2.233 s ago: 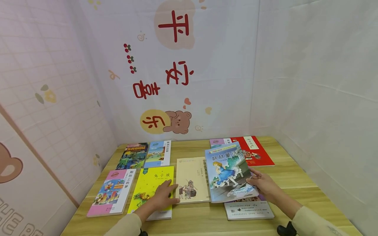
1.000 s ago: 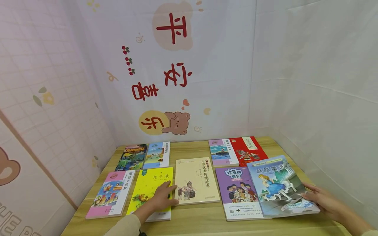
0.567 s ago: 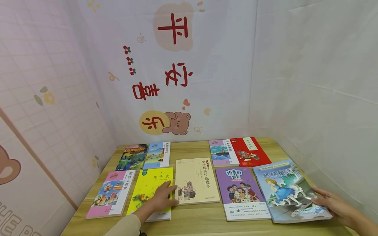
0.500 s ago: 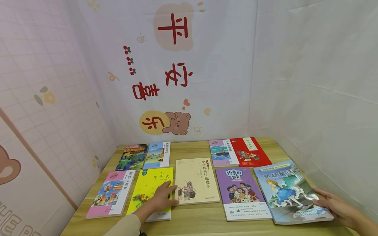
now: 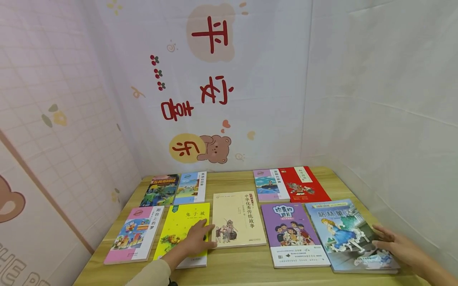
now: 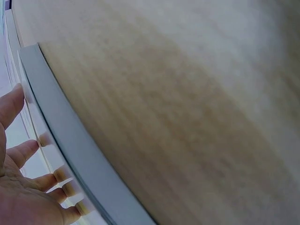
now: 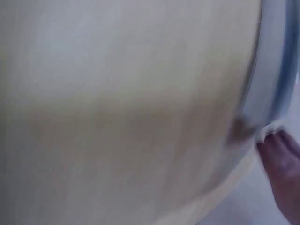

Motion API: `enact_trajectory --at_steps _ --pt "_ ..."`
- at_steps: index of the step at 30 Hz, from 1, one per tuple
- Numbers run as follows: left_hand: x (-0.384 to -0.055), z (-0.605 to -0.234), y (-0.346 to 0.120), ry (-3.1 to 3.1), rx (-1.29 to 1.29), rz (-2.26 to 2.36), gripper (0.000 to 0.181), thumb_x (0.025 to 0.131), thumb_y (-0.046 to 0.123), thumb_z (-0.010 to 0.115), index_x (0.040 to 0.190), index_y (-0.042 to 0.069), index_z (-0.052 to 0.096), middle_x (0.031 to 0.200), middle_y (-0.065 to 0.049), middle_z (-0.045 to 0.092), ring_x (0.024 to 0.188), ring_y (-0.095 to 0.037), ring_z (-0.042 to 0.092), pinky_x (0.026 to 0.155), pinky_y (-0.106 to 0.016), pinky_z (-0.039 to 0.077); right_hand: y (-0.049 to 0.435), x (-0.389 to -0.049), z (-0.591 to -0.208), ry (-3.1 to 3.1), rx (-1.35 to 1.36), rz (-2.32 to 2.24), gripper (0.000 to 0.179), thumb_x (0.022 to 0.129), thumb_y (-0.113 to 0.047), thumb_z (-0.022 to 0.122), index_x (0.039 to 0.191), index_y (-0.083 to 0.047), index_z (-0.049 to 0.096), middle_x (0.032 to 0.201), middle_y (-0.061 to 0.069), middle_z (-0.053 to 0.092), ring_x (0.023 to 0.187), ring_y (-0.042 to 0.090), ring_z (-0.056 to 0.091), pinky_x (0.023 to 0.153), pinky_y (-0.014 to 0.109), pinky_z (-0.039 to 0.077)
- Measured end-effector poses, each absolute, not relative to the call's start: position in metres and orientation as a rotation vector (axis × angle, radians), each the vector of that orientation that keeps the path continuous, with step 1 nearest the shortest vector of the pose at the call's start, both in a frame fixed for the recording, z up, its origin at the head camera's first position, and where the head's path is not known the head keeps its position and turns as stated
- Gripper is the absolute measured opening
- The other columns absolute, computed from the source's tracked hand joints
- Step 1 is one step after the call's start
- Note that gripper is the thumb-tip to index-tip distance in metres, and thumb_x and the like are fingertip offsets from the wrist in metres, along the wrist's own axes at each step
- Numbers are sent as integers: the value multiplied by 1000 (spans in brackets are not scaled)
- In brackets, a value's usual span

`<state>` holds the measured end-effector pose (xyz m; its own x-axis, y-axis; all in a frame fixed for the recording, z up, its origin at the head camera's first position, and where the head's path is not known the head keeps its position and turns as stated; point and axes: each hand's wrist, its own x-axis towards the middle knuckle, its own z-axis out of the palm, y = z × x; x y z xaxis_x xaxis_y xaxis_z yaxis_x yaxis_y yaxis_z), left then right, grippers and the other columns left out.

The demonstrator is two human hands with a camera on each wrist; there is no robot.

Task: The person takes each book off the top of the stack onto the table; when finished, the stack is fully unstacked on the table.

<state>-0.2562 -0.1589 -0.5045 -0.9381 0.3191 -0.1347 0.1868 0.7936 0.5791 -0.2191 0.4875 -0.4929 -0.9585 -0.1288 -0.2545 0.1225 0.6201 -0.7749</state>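
My left hand (image 5: 195, 240) rests with loosely spread fingers on the yellow book (image 5: 182, 222); in the left wrist view its fingertips touch a glossy cover. Beside it on the right lies a cream book (image 5: 237, 218). My right hand (image 5: 397, 246) is at the right edge of a blue book (image 5: 345, 226) showing a girl in a blue dress. That book lies flat on the table, right of a purple book (image 5: 291, 232). In the right wrist view, my right hand (image 7: 281, 161) is blurred near the book's corner, its fingers looking relaxed.
Wooden table (image 5: 232, 274) with white cloth walls around it. A pink-and-white book (image 5: 134, 234) lies front left. Behind it are a dark green book (image 5: 160, 190) and a light blue one (image 5: 191, 187). A lake-scene book (image 5: 269, 184) and a red book (image 5: 304, 184) lie back right.
The right hand has carried the blue book rightward off the cream and purple books, uncovering both, and laid it on the table. Its grip has loosened. The left hand has stayed put.
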Motion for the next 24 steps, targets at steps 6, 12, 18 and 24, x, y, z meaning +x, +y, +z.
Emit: enact_trajectory --at_steps 6,12,18,24 --pt "-257 -505 -159 2757 402 854 66 88 39 74 144 10 53 155 -26 28 141 -51 23 110 -68 21 463 -223 -478 2637 -68 -1284 77 106 -33 46 151 15 6 152 41 15 132 61 28 94 66 41" --pt "-256 -503 -157 2753 431 863 65 89 38 74 143 9 53 154 -27 29 141 -50 23 110 -67 21 435 -230 -475 2562 -81 -1412 77 106 -34 48 154 9 7 155 36 16 135 56 29 98 69 37" --pt "-258 -496 -159 2802 427 890 58 90 30 73 139 5 55 148 -27 40 137 -48 33 109 -65 27 398 -244 -470 2520 -96 -1516 77 104 -35 52 156 5 10 156 34 20 137 52 32 104 64 36" --pt "-272 -484 -168 2905 353 920 55 95 28 68 142 3 52 148 -26 42 138 -46 35 109 -65 27 353 -265 -464 2479 -100 -1649 81 101 -37 57 157 1 13 157 30 22 139 50 30 108 62 33"
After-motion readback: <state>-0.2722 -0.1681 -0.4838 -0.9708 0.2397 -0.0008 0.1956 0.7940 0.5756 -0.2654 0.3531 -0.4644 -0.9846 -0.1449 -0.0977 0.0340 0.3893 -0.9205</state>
